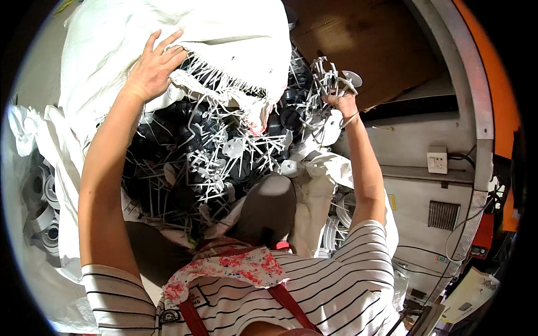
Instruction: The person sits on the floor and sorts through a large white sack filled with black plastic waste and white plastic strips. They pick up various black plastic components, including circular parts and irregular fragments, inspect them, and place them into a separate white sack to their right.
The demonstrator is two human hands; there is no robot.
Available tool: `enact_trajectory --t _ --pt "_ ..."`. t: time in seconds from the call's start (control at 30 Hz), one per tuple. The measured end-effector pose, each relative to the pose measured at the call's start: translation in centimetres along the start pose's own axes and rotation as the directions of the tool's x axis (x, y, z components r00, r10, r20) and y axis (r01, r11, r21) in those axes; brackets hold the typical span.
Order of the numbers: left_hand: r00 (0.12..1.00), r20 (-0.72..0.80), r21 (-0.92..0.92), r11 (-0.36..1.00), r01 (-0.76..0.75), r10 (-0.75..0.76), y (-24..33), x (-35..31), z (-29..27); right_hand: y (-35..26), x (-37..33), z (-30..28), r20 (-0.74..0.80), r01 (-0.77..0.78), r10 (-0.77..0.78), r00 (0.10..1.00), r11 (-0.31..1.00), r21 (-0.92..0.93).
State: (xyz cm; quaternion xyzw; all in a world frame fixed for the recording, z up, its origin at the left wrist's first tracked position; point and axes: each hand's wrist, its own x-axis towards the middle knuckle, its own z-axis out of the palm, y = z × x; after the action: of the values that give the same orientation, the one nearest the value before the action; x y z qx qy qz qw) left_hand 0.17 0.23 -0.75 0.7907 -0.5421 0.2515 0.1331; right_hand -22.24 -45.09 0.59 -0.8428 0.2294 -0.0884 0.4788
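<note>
White woven sack (218, 25) fills the upper left, its frayed edge (224, 81) hanging over a heap of black and white plastic parts (233, 148) at centre. The left hand (152, 71) rests there, fingers spread. Upper right of centre, the right hand (343, 103) has fingers curled around a white plastic cluster (330, 78), beside open brown board (370, 47).

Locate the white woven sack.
The white woven sack is at the head view's upper left, beneath the left hand, partly covering black and white parts.
</note>
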Motion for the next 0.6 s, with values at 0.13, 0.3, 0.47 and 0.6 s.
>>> enact_trajectory --t 0.13,0.3,0.47,0.6 --pt "1.0 0.015 -0.015 1.0 0.008 -0.008 0.2 0.1 0.0 -2.9 -1.8 -0.8 -0.015 0.034 -0.033 0.999 0.991 0.131" --pt "0.998 0.049 0.003 0.999 0.042 -0.042 0.4 -0.3 -0.3 -5.9 -4.5 -0.2 -0.054 0.014 0.006 0.998 0.929 0.369" --pt "0.998 0.033 -0.013 0.999 0.05 -0.049 0.4 -0.6 -0.1 -9.3 -6.9 -0.1 -0.195 0.261 -0.231 0.953 0.954 0.145" --pt "0.999 -0.001 -0.022 0.999 0.044 -0.044 0.4 -0.6 0.3 -12.3 -9.3 0.5 -0.355 0.293 -0.152 0.923 0.874 0.388"
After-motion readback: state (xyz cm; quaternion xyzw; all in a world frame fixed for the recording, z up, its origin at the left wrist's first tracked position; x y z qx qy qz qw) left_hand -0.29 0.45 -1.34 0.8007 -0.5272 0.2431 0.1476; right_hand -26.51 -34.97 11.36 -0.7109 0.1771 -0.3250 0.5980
